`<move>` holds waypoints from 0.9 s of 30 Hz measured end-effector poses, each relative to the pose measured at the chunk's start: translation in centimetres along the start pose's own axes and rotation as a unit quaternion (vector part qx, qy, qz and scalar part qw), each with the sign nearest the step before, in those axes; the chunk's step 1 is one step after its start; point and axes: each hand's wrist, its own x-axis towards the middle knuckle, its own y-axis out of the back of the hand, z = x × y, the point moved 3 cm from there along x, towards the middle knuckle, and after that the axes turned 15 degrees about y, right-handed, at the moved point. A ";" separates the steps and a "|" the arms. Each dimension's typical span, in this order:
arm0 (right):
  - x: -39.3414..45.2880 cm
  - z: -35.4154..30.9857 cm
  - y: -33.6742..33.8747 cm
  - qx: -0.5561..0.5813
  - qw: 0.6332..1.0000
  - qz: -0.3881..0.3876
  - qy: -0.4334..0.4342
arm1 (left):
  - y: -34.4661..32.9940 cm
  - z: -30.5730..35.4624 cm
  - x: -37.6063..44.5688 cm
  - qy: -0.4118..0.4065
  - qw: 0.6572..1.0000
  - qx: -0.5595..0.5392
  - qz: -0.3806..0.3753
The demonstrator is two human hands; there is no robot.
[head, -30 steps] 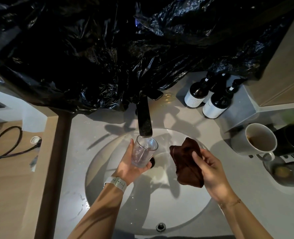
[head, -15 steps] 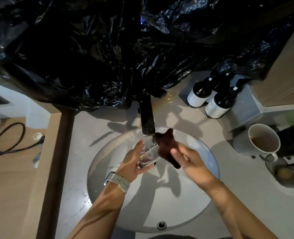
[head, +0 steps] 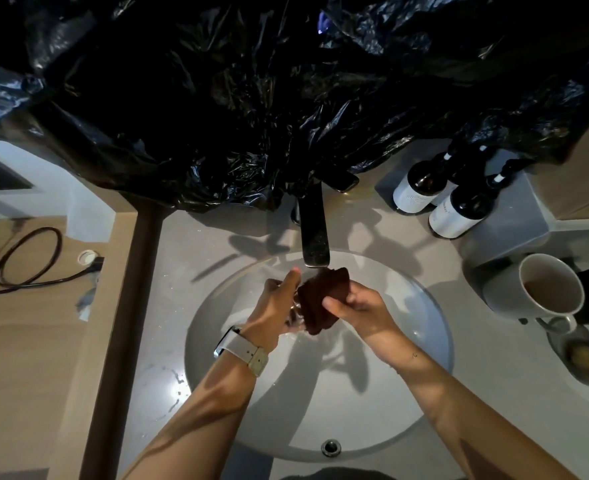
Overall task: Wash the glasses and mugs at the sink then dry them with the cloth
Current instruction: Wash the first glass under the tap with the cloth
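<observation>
Your left hand (head: 275, 304) clamps the glass (head: 295, 311) under the tap (head: 315, 237); your right hand (head: 359, 308) pinches the cloth (head: 320, 299) against it. Wet glass could slip from that grip into the sink (head: 424, 341) if you rub hard.

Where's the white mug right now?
In the head view, the white mug stands on the counter right of the sink, just in front of the two dark bottles.

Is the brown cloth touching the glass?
Touching. In the head view the right hand presses the cloth against the glass, which the left hand grips; no gap shows between them.
</observation>
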 end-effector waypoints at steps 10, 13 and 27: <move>1.6 -1.8 -0.8 -0.046 0.986 -0.139 -0.084 | -0.5 1.3 -0.8 0.072 0.997 -0.020 -0.006; 1.1 -1.5 -1.3 -0.018 0.986 -0.122 -0.109 | -0.8 1.3 -0.1 0.032 0.998 0.044 0.043; 0.5 -1.3 -2.4 0.010 0.994 -0.042 -0.099 | -0.3 2.1 0.0 -0.035 0.992 0.091 0.079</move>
